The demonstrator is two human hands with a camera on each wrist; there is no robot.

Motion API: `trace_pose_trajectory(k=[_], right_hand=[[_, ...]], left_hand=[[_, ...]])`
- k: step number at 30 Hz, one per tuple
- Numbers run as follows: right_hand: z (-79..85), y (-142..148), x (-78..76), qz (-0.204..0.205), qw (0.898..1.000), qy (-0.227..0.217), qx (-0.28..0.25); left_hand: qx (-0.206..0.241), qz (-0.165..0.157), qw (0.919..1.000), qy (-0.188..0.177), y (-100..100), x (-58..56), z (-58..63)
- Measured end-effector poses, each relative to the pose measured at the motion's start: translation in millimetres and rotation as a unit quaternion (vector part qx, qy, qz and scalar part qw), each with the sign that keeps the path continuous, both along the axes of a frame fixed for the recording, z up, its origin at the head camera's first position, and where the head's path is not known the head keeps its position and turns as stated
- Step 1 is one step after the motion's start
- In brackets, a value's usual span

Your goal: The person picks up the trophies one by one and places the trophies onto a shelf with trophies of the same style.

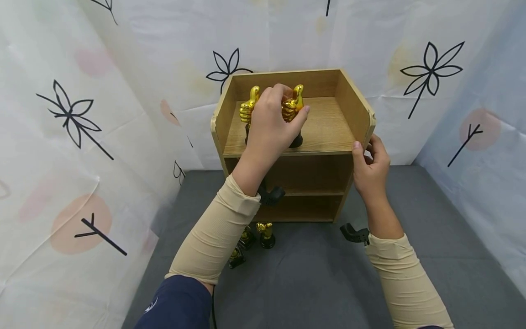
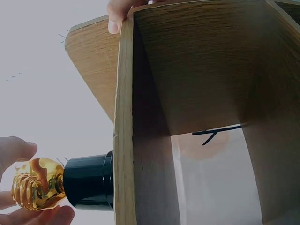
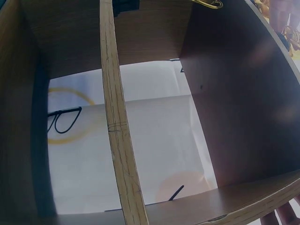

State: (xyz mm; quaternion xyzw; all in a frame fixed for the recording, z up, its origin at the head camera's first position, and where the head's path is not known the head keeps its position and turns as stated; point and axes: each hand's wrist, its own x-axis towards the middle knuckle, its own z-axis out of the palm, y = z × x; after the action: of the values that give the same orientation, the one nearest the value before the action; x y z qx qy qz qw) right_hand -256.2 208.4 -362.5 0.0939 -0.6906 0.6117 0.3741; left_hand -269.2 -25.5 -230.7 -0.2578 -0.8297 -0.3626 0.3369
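Two gold thumbs-up trophies with black bases stand on the top board of a small wooden shelf (image 1: 324,119). My left hand (image 1: 274,116) reaches over that board, its thumb and fingers curved round the right-hand trophy (image 1: 290,109). The other trophy (image 1: 248,109) is just left of the hand, partly hidden by it. In the left wrist view, fingers lie on both sides of the gold top, and the black base (image 2: 89,182) meets the board. My right hand (image 1: 371,167) grips the shelf's right side at the front, thumb on the edge.
Three smaller gold trophies, one of them upright (image 1: 266,235), are on the grey tabletop (image 1: 312,274) before the shelf, partly behind the left forearm. Inside the shelf, a bit of gold (image 3: 208,3) shows in the right wrist view. Patterned white cloth (image 1: 172,41) hangs behind.
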Motion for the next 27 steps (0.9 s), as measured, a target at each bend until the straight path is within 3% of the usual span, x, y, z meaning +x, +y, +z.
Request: trace_pose_trajectory(k=[9,27], right_hand=[[1.6,-1,0.1,0.001,1.000,0.003,-0.004],[1.2,-1,1.5,0.001,1.000,0.000,-0.001]], left_hand=[[-0.026,0.030,0.9992,0.008,-4,8.8,0.6],[-0.034,0.045,0.9980,0.026,-12,22.9,-17.5]])
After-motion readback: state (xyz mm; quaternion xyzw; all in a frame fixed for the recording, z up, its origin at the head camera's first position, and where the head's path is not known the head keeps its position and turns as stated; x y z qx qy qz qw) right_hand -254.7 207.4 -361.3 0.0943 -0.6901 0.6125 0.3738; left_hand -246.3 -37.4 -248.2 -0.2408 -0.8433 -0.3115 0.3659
